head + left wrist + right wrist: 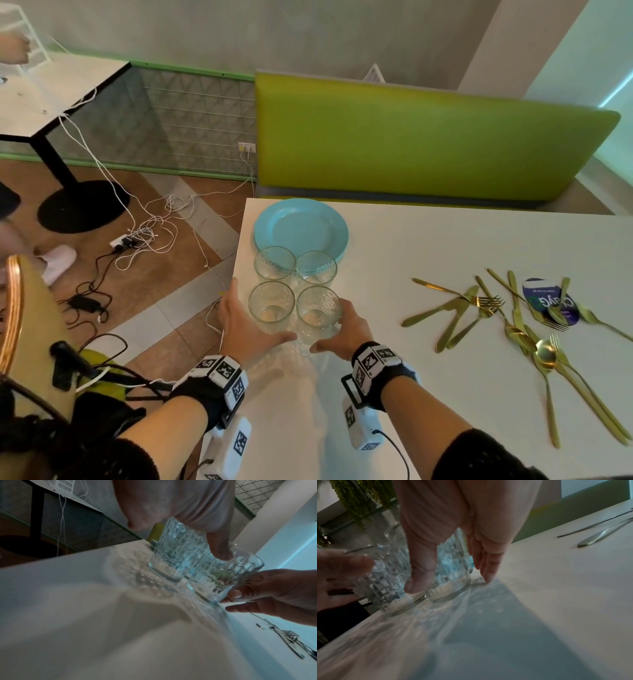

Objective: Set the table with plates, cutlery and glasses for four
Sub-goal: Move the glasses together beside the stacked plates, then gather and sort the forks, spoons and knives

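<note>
Four patterned clear glasses stand in a tight square at the left edge of the white table. My left hand wraps the near-left glass, thumb in front and fingers on its far left side. My right hand grips the near-right glass, thumb on the near wall and fingers down its right side. Both glasses stand on the table. The two far glasses stand untouched. A stack of light blue plates lies just behind them. Gold cutlery lies scattered to the right.
A round blue label lies under some of the cutlery. A green bench runs behind the table. Left of the table edge are floor cables, a gold-rimmed chair and another white table.
</note>
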Tool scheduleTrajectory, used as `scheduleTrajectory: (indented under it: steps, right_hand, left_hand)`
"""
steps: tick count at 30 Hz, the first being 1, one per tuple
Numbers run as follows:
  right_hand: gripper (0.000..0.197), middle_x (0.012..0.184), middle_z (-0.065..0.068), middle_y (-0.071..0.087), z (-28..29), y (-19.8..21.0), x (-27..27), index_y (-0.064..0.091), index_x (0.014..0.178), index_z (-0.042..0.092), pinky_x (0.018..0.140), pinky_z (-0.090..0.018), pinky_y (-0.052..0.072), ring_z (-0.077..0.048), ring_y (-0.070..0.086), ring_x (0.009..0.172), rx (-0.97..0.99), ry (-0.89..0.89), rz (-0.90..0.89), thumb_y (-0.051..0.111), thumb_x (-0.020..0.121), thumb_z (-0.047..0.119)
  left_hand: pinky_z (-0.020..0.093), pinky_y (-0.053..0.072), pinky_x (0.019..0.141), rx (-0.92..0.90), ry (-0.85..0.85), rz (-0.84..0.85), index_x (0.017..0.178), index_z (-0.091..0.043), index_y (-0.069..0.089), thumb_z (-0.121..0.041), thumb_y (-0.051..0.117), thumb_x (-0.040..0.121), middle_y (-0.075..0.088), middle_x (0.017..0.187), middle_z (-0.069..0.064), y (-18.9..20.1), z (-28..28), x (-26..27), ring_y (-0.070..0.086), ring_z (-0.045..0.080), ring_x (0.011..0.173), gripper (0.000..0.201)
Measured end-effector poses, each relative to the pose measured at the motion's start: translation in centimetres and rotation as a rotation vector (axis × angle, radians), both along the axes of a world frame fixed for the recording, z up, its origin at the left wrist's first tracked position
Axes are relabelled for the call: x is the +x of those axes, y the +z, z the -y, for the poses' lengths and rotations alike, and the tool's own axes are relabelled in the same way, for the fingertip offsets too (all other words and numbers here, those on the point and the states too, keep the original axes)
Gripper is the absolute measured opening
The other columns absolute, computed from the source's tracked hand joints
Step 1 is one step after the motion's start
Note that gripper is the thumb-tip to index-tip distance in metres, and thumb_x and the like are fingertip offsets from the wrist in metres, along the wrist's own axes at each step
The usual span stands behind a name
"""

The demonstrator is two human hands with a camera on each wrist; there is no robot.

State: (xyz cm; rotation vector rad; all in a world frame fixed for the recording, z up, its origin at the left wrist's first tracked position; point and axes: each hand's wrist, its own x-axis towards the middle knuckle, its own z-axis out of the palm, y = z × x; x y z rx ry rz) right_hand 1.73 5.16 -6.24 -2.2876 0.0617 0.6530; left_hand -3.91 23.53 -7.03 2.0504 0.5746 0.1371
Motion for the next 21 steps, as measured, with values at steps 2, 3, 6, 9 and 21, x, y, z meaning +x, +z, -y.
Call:
scheduleTrajectory:
  steps: [2, 3, 6, 9, 21]
  right_hand:
    - [0.109, 0.144, -0.003, 0.043, 0.7, 0.3, 0.1, 0.022, 0.145, 0.022, 0.106, -0.030, 0.040, -0.020, 0.042, 0.133, -0.019, 0.014, -0.013, 0.088, 0.059, 0.022]
    - [0.111, 0.146, -0.003, 0.041, 1.1, 0.7, 0.1, 0.021, 0.146, 0.021, 0.107, -0.031, 0.039, -0.020, 0.040, 0.134, -0.027, 0.014, -0.013, 0.088, 0.059, 0.022]
    - [0.110, 0.144, -0.005, 0.044, 2.6, 1.9, 0.6, 0.020, 0.146, 0.020, 0.104, -0.030, 0.042, -0.020, 0.045, 0.130, -0.050, -0.016, 0.004, 0.088, 0.060, 0.022]
    - [0.106, 0.139, -0.007, 0.049, 4.6, 3.4, 1.1, 0.023, 0.145, 0.020, 0.103, -0.032, 0.044, -0.022, 0.050, 0.125, -0.091, -0.067, 0.033, 0.088, 0.061, 0.024]
    - [0.048, 0.122, -0.004, 0.062, 20.5, 9.1, 1.4, 0.057, 0.124, 0.016, 0.092, -0.024, 0.044, -0.018, 0.057, 0.113, -0.335, -0.288, 0.149, 0.072, 0.080, 0.029]
  left_hand:
    - [0.045, 0.019, 0.116, 0.047, -0.001, 0.082, 0.148, -0.010, 0.012, -0.045, 0.092, 0.033, 0.017, 0.151, 0.012, 1.2, 0.5, -0.6, 0.013, 0.027, 0.141, 0.144]
    - [0.045, 0.018, 0.116, 0.070, -0.011, 0.139, 0.147, -0.008, 0.016, -0.061, 0.085, 0.030, 0.019, 0.150, 0.013, 1.9, 0.7, -0.7, 0.015, 0.027, 0.139, 0.145]
    - [0.036, 0.015, 0.113, 0.139, -0.065, 0.291, 0.143, -0.003, 0.024, -0.094, 0.050, 0.028, 0.025, 0.146, 0.014, 3.2, 1.5, -0.1, 0.020, 0.024, 0.135, 0.149]
    - [0.029, 0.016, 0.109, 0.153, -0.115, 0.398, 0.138, -0.002, 0.033, -0.094, 0.046, 0.037, 0.033, 0.139, 0.016, 5.0, 3.3, 1.7, 0.024, 0.018, 0.127, 0.137]
    - [0.022, 0.029, 0.098, 0.163, -0.597, 0.283, 0.122, -0.008, 0.051, -0.017, 0.059, 0.086, 0.052, 0.126, 0.006, 8.8, 19.7, 10.0, 0.038, 0.024, 0.122, 0.038]
